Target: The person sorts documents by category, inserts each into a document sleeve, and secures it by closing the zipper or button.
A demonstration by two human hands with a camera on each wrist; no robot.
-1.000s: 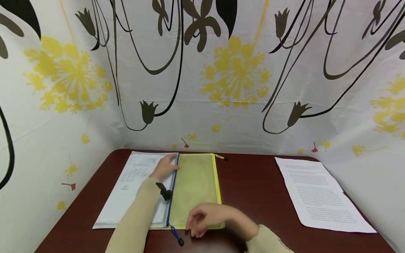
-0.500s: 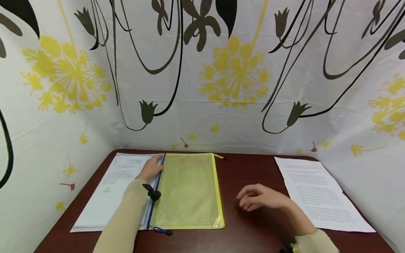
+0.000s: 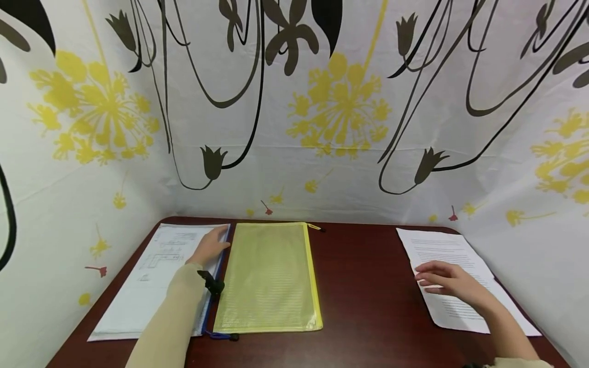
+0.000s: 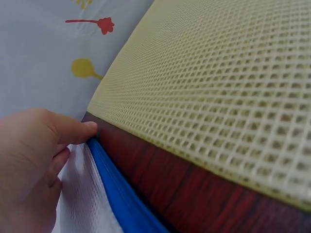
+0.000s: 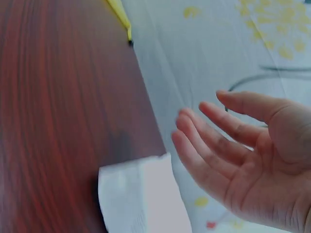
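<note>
My left hand [image 3: 209, 247] pinches the far right corner of a whitish mesh zip pouch [image 3: 138, 301] with a blue zipper edge [image 4: 109, 177]; its thumb lies at the zipper in the left wrist view. Printed drawings show on the pouch's face. Just right of it lies a yellow mesh zip pouch [image 3: 271, 276], flat, with a narrow strip of table between the two. Over the stack of printed paper [image 3: 455, 309] at the right hovers my right hand [image 3: 453, 281], its fingers relaxed and holding nothing; the right wrist view shows its palm [image 5: 272, 179].
Both pouches and the paper lie on a dark red-brown table [image 3: 359, 286]. A white curtain [image 3: 299, 184] with flower prints surrounds it at the back and sides. A blue zipper pull [image 3: 221, 336] lies at the near end of the left pouch.
My left hand has slid the blue-edged pouch left, off the yellow one, uncovering a strip of table. My right hand has moved from the yellow pouch's near edge rightward to above the paper.
</note>
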